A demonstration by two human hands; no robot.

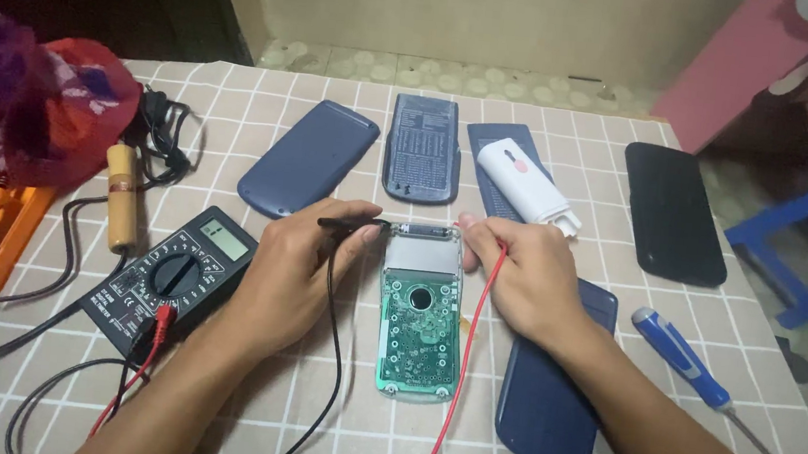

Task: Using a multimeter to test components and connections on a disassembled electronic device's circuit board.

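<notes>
An opened calculator with a bare green circuit board [419, 331] lies in the middle of the tiled tablecloth. My left hand [298, 271] pinches a black test probe [356, 224] whose tip touches the board's top edge. My right hand [517, 271] holds a red test probe [469, 335] at the same top edge, from the right. Both leads run down and left to a black multimeter [170, 280] beside my left forearm.
Several dark blue calculator covers [308, 158] lie around the board, and a black cover [673, 214] sits far right. A white tube-like tool [525, 181], a blue screwdriver [685, 359], a wooden-handled soldering iron [121, 197] and an orange tool tray [9, 231] are nearby. A blue stool [802, 247] stands right.
</notes>
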